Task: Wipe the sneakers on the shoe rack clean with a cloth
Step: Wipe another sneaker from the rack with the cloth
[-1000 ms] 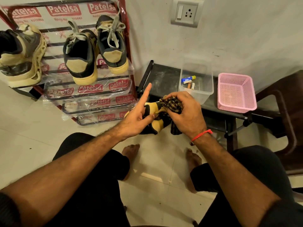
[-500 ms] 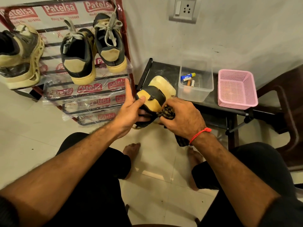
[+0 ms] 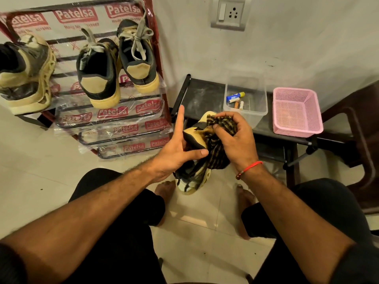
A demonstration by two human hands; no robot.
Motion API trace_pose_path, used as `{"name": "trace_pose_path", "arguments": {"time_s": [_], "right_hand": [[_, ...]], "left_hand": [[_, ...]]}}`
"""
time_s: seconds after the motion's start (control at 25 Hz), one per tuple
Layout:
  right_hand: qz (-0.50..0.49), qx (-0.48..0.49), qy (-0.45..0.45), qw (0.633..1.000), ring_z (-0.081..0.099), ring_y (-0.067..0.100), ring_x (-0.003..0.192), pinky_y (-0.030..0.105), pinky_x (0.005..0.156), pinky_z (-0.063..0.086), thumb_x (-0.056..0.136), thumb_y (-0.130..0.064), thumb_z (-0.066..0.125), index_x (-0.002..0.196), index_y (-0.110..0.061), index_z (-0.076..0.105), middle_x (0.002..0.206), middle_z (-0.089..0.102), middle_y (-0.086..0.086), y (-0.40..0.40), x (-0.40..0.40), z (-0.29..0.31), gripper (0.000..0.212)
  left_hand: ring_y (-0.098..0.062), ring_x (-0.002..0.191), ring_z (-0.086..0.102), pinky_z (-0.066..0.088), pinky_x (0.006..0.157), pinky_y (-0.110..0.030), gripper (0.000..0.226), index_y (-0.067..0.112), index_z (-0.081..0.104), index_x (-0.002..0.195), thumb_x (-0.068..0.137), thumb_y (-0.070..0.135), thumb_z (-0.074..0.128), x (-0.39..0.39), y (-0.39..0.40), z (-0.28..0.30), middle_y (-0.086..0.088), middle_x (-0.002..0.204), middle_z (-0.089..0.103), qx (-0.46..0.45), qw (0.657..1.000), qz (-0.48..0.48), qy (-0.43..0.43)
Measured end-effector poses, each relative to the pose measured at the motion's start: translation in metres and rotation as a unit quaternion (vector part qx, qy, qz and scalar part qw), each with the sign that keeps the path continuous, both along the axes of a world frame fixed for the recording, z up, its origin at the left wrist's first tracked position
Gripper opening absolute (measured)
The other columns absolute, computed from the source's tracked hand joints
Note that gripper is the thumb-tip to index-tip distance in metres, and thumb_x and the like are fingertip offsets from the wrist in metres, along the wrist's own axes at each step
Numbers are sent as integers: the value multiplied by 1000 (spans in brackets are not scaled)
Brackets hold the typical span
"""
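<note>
Shoe rack [image 3: 147, 64] left of low table [image 3: 205, 95]; basket [image 3: 297, 111] on table, seemingly.

Sneakers: four (three on the shoe rack [image 3: 152, 64], one [image 3: 193, 140] held)
Cloths: one [image 3: 220, 140]
Baskets: one, pink [image 3: 297, 128], far right
Clear containers: one [image 3: 245, 110]
Wall sockets: one [image 3: 228, 14]

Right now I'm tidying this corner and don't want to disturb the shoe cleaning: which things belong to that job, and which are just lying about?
In the job:
- sneaker in hand, steadied by the left hand
- cloth, gripped by the right hand
- three sneakers waiting on the shoe rack

Lying about:
- clear tub of small items
- pink basket
- black stand
</note>
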State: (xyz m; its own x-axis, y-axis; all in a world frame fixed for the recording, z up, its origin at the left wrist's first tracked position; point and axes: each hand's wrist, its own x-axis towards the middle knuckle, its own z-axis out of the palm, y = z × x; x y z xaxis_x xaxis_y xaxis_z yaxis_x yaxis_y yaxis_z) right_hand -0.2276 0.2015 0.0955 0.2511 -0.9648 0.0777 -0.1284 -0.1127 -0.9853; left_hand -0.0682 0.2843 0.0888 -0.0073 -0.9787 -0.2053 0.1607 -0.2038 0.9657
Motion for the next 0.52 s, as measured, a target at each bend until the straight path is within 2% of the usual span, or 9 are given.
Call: {"name": "trace_pose_path", "arguments": {"time_s": [0.12, 0.2, 0.24, 0.28, 0.36, 0.44, 0.52], "right_hand": [[-24, 27, -104, 994, 66, 18, 109, 42, 93, 57, 88, -7, 71, 108, -22, 62, 113, 68, 4, -5, -3, 6, 27], [-10, -56, -78, 995, 64, 17, 110, 37, 94, 55, 88, -7, 70, 110, -19, 60, 113, 66, 3, -3, -3, 9, 27], [8, -124, -33, 992, 63, 16, 111, 34, 96, 53, 87, -8, 70, 111, -14, 61, 112, 65, 3, -1, -2, 9, 26], [27, -184, 14, 982, 62, 14, 110, 30, 98, 51, 85, -8, 70, 111, -10, 63, 111, 65, 3, 2, -1, 7, 27], [59, -235, 83, 967, 59, 12, 107, 23, 98, 47, 80, -9, 73, 110, -9, 65, 109, 63, 3, 8, 3, 0, 31], [112, -227, 122, 960, 58, 13, 104, 23, 96, 48, 77, -13, 76, 109, -11, 65, 108, 60, 3, 15, 9, -6, 33], [176, -206, 160, 949, 57, 11, 101, 24, 93, 49, 77, -19, 77, 108, -14, 66, 106, 59, -1, 17, 12, -9, 33]], "left_hand": [[-22, 137, 53, 44, 114, -47, 112, 38, -16, 159, 93, -4, 64, -8, 0, 4, -14, 155, 44, -98, 989, -27, -105], [-23, 136, 53, 47, 111, -50, 104, 35, -12, 159, 95, -7, 58, -11, -3, 11, -10, 158, 40, -142, 982, -1, -128], [-26, 130, 58, 55, 102, -47, 102, 38, -9, 158, 96, -9, 56, -9, -4, 13, -8, 152, 47, -150, 980, 23, -127], [-27, 121, 64, 62, 87, -42, 101, 42, -6, 157, 97, -10, 55, -5, -5, 15, -5, 143, 57, -144, 981, 51, -121], [-27, 106, 71, 64, 62, -37, 98, 49, 2, 157, 98, -8, 54, 7, -5, 16, -4, 130, 66, -118, 984, 109, -82], [-27, 100, 72, 62, 54, -41, 92, 52, 8, 158, 100, -6, 51, 20, -5, 14, -9, 125, 68, -88, 985, 149, -7], [-29, 107, 71, 62, 57, -49, 88, 50, 15, 158, 100, -8, 47, 27, -4, 13, -11, 129, 65, -61, 981, 174, 61]]}}
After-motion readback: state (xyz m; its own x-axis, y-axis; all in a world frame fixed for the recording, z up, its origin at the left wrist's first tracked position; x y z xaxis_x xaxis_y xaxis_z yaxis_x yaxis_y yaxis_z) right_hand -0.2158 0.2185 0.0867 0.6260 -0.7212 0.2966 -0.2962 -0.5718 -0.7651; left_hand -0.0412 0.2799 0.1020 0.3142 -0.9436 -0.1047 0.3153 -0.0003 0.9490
